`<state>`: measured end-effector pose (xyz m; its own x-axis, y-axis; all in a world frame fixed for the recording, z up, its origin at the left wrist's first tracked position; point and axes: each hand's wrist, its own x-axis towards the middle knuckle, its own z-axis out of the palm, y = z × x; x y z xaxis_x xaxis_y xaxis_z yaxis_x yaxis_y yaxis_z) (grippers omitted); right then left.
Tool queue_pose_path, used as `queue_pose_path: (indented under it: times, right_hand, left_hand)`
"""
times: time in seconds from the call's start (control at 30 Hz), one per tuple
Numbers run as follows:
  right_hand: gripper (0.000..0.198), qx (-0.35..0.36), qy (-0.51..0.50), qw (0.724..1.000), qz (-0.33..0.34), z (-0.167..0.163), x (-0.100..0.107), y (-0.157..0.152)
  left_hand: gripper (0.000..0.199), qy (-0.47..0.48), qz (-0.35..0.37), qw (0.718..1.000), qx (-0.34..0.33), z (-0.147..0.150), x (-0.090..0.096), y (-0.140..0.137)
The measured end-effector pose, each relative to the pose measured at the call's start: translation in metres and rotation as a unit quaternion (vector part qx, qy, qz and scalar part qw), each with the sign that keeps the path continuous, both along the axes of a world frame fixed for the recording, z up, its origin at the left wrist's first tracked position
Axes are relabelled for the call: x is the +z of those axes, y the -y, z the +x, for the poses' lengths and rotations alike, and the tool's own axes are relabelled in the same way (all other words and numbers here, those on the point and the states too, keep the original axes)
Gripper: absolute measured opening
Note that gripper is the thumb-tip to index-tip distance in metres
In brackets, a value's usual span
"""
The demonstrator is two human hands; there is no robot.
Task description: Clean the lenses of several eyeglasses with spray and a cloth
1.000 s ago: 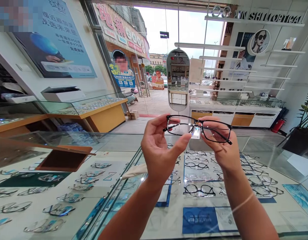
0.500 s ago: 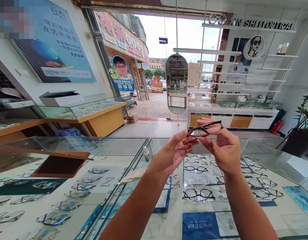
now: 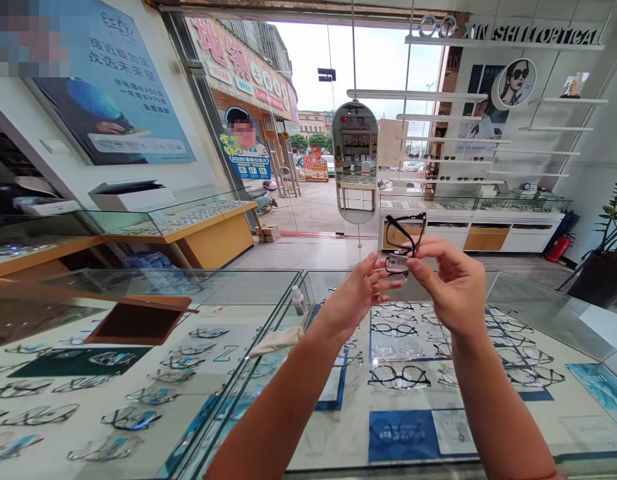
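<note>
A pair of dark-framed eyeglasses [image 3: 407,233] is held up above the glass display case, turned on end. My right hand [image 3: 451,280] pinches the frame between thumb and fingers. Close by on the left, my left hand [image 3: 353,293] has its fingers apart near the lower lens; whether a fingertip touches the frame I cannot tell. A small pale tag or sticker shows on the lower lens. Under my hands, several eyeglasses [image 3: 399,377] lie in rows inside the case.
A small white spray bottle [image 3: 299,301] and a beige cloth [image 3: 277,341] are at the case's left divider. A brown tray [image 3: 141,320] rests farther left. Beyond stand an oval mirror [image 3: 355,163], wall shelves and a potted plant [image 3: 608,240].
The eyeglasses have turned from lying roughly level to standing on end. My left hand has let go of them and its fingers have spread; my right hand keeps its hold.
</note>
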<state>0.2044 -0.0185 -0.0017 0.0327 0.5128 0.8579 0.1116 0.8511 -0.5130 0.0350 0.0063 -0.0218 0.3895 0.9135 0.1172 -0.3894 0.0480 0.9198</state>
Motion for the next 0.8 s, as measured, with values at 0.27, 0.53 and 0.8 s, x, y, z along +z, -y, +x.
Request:
queue_pose_path:
  times: [0.27, 0.53, 0.8]
  right_hand:
    - [0.004, -0.043, 0.131, 0.99, 0.001, 0.001, 0.008, 0.013]
    - [0.006, -0.023, 0.399, 0.906, -0.14, -0.039, -0.049, -0.012]
    - [0.009, -0.05, 0.478, 0.858, -0.18, -0.07, -0.097, -0.02]
  left_hand:
    - [0.016, -0.133, 0.221, 0.827, 0.499, -0.072, -0.068, -0.005]
    - [0.012, -0.416, 0.161, 0.747, 0.493, -0.152, -0.17, 0.004]
    - [0.016, -0.451, 0.197, 0.77, 0.406, -0.141, -0.18, -0.003]
